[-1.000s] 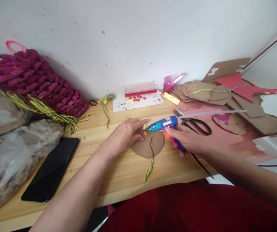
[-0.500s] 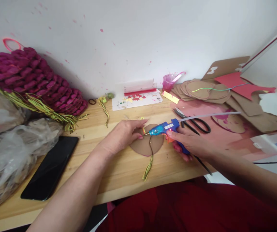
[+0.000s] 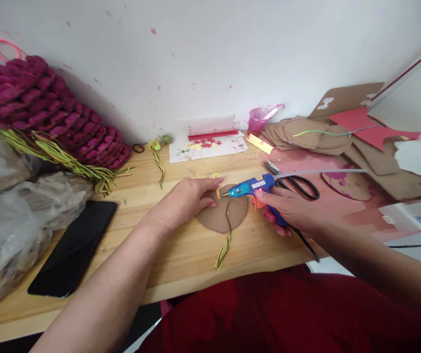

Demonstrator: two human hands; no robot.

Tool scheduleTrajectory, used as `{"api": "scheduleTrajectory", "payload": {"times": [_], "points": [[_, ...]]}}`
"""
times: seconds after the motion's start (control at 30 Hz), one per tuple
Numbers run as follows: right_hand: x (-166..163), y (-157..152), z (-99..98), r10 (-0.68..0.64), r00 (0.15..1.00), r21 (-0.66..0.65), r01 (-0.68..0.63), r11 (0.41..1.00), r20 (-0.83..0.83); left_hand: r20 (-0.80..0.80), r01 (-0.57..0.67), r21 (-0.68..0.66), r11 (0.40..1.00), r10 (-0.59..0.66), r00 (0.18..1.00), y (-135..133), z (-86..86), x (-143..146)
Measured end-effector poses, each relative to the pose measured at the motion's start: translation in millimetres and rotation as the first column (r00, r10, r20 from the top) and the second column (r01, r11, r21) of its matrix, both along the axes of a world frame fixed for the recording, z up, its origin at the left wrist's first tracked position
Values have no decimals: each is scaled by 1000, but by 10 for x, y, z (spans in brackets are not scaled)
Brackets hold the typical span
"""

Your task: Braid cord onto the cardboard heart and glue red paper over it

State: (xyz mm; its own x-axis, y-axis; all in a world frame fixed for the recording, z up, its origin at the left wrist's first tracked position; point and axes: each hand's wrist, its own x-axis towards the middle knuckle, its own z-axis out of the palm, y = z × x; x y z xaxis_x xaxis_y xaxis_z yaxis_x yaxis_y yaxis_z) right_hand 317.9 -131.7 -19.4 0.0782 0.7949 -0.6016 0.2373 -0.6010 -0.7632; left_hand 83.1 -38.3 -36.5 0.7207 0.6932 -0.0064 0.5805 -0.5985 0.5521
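My right hand [image 3: 280, 208] is wrapped around a blue hot glue gun [image 3: 241, 189] with an orange trigger and a clear glue stick out of its back. Its metal nozzle points left at the upper left part of a round cardboard disc [image 3: 219, 219] lying flat on the table. A small yellow and orange cord loop [image 3: 218, 192] is at the disc's edge, right by the nozzle. My left hand [image 3: 193, 198] rests at that edge, thumb and forefinger apart on either side of the loop. A yellow-green tassel [image 3: 224, 247] hangs from a dark cord across the disc.
Black-handled scissors [image 3: 298, 185] lie behind the glue gun. Farther right are stacked cardboard discs [image 3: 306, 135] and red paper [image 3: 364, 128]. A pink cup [image 3: 258, 120] and a paper with small stars [image 3: 206, 151] stand by the wall. Left are a phone [image 3: 74, 250], a plastic bag [image 3: 30, 230] and a magenta piece [image 3: 56, 113].
The glue gun's nozzle has moved slightly up and left, closer to the cord loop. My left hand stays at the disc's edge. The whole view has shifted a little.
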Motion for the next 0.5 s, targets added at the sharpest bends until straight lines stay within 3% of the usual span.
{"api": "scheduleTrajectory", "payload": {"times": [0.17,0.37,0.5], "points": [[25,-7,31,-9,999,-25,10,1000,36,20,3,7,1000,-4,1000,2,-15,-5],[33,78,-7,-7,998,23,8,1000,-70,38,6,34,999,-8,999,11,-46,-14],[26,90,-22,-3,999,29,5,1000,-53,15,11,44,999,-11,1000,-4,-19,-3]]}}
